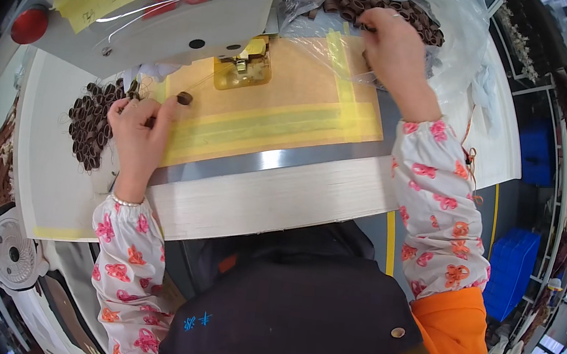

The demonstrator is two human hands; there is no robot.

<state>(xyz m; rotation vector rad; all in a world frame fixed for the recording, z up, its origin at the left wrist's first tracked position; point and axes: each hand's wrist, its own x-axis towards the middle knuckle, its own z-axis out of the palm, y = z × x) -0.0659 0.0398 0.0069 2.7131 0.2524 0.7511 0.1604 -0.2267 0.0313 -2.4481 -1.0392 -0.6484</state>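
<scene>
brown loops [420,18] — in bag [465,22], fingers [372,19] at them

Looks down on a sewing machine [125,23] at a white table [273,200], with a gold needle plate [243,76] and strips of yellow tape [254,124]. Shows the left hand [138,120] at the edge of a heap of little brown loops [91,129], thumb just beside a lone loop [184,98], can't tell if touching. Also has the right hand [394,53] over more brown loops [416,20] by a clear plastic bag [459,11], grip hidden. Catches flowery sleeves [439,210], a dark apron [288,312], a white fan [9,253] and a blue crate [511,272] too.
</scene>
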